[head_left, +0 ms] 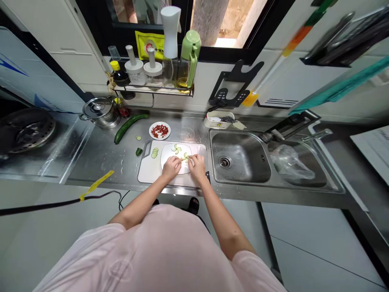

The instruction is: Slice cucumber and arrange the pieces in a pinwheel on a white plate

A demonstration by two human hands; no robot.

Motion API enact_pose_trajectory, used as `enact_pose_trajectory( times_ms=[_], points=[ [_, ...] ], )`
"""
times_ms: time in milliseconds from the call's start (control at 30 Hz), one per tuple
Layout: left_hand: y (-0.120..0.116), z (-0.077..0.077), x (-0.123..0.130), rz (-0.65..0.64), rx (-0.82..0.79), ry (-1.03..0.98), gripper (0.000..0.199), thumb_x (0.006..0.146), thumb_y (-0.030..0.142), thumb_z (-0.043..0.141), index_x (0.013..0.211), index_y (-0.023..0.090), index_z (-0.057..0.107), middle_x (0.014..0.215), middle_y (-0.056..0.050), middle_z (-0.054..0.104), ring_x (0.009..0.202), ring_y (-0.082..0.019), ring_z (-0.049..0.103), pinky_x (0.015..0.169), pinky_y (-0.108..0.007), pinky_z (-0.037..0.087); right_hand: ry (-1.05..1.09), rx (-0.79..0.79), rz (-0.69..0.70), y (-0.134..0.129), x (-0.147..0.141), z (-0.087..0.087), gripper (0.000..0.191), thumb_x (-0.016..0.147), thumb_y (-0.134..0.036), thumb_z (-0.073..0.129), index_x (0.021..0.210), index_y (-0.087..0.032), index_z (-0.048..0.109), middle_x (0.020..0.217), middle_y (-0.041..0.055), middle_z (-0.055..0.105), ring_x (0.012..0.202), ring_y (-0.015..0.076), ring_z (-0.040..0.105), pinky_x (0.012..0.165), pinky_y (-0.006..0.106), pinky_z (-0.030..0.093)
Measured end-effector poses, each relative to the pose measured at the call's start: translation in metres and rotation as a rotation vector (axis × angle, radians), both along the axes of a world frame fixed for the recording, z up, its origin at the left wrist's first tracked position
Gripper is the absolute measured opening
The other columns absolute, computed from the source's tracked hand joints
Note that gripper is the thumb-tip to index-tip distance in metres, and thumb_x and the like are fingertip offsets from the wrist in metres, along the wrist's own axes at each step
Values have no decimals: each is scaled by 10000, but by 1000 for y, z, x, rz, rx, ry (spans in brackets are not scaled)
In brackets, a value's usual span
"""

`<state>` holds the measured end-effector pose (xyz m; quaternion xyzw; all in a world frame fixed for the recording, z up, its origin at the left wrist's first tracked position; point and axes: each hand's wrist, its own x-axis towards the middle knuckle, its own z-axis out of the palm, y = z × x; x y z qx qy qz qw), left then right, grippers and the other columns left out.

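**Hands Are Working Cucumber Slices Across a Pale Oval Plate**

The left hand (171,168) and right hand (197,167) are curling inward, with their fingertips (183,159) closing together at the cucumber slices (176,149) on the pale oval plate (176,158). Neither hand is open flat, but the view doesn't show whether either has firm hold of a slice. The plate is sitting on a white cutting board (152,172), with a small stack of cut rounds (154,153) lying to its left. Beyond the board, a whole cucumber (130,127) is lying diagonally on the steel counter (106,162), and a cut end (139,151) is resting near the board's left edge. A plate of red flakes (159,130) is sitting at the far side, and a steel sink (240,156) is lying to the right. For work like this, a light fingertip touch at each slice's rim is protecting the thin flesh from tearing, while slight overlaps are keeping the row even.
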<state>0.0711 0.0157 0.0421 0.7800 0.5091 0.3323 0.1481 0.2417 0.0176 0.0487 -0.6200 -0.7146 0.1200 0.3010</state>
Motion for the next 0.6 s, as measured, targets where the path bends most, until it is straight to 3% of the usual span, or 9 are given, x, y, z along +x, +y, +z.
enact_pose_trajectory(
  times_ms=[333, 600],
  points=[
    [-4, -6, -84, 500, -119, -23, 259, 829, 252, 489, 1015, 194, 660, 961, -92, 614, 941, -229, 556, 852, -339, 412, 137, 99, -38, -19, -4, -2, 213, 853, -219, 473, 948, -204, 663, 906, 69, 547, 923, 225, 461, 830, 361, 403],
    [3, -2, -98, 724, -282, 130, 341, 809, 362, 512, 1096, 213, 619, 1044, -125, 596, 1030, -296, 516, 872, -411, 354, 163, 103, -43, -29, -7, -6, 200, 840, -215, 488, 934, -199, 664, 891, 64, 559, 912, 221, 465, 821, 354, 408]
  ],
)
